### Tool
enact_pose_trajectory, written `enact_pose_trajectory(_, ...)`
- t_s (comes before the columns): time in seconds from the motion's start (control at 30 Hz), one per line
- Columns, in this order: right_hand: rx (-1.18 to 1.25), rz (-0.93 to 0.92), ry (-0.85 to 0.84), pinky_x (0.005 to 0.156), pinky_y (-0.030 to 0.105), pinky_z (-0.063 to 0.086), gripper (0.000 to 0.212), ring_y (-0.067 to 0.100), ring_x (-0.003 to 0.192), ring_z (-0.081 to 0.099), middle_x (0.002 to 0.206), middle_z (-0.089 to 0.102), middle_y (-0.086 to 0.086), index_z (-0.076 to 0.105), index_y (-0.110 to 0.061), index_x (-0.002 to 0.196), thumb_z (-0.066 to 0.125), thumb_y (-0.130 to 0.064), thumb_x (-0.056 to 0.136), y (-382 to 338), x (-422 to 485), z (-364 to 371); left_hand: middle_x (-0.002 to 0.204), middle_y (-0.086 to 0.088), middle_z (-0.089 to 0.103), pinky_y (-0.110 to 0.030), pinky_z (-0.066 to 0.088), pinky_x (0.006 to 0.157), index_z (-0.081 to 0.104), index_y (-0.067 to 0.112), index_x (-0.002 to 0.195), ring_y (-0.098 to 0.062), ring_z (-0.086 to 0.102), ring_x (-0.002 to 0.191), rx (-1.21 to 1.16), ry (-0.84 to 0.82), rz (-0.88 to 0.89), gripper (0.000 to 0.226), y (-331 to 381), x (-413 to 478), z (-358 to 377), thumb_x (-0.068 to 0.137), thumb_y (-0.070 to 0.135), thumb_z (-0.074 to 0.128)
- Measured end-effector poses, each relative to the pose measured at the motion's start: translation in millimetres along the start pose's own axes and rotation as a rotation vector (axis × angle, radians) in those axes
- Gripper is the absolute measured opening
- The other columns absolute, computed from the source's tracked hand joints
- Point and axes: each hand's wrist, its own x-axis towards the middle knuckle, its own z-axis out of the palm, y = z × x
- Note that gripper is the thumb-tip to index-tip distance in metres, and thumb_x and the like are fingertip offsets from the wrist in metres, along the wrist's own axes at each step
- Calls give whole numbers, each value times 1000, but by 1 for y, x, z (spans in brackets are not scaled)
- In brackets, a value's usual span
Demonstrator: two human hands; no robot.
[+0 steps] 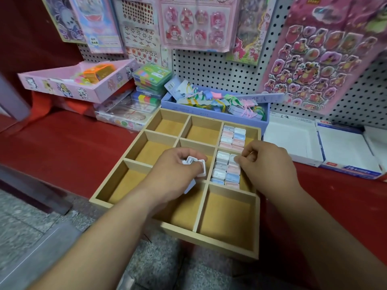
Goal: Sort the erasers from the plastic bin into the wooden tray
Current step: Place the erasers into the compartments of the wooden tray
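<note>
A wooden tray [227, 188] with nine compartments sits on the red shelf, its front edge overhanging. Two right-column compartments hold several pastel erasers: the back one [232, 136] and the middle one [225, 171], stacked in two rows. My left hand [178, 174] hovers over the tray's middle and grips a small bunch of white and blue erasers [193, 164]. At the top of the middle right compartment, my right hand [266, 160] pinches one white eraser [235, 158]. No plastic bin of erasers is in view.
A lilac box [167, 99] of tangled trinkets stands right behind the tray. White cardboard boxes [293, 139] lie to the right, a pink box [62, 84] and stacked cases to the left. A pegboard with sticker sheets rises behind. Grey stone floor lies below the shelf edge.
</note>
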Motion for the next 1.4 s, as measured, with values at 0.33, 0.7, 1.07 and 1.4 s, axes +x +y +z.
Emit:
enact_pose_trajectory(0.33,412,-390,-299,71,12,46,38,3,77,62,91,69,-17,69,-44,104,87,-26,76,-21,-27,-2,67,5,70,-13,46,55,73,9,101,-3,62,59,-74,-69,58,12,1,-4,1,93,3,66)
enact_pose_trajectory(0.7,376,-399,-144,68,19,47,20,8,77,59,84,61,-18,67,-33,93,81,-23,82,-10,-20,5,71,-17,67,-17,40,45,72,2,89,-16,56,55,-122,-42,-14,14,3,0,6,96,8,62)
enact_pose_trajectory(1.07,39,-441,-199,85,31,44,11,4,92,49,89,61,-19,73,-30,93,67,-21,95,-1,-9,4,58,6,65,-14,42,43,74,13,90,-3,57,48,-74,68,1,12,-1,1,5,97,14,64)
enact_pose_trajectory(1.4,-104,-388,-100,84,34,46,16,13,95,52,94,64,-10,72,-29,98,71,-42,89,-10,-10,11,64,1,68,-19,48,50,74,14,93,-8,63,57,-71,56,29,11,-6,1,5,98,15,64)
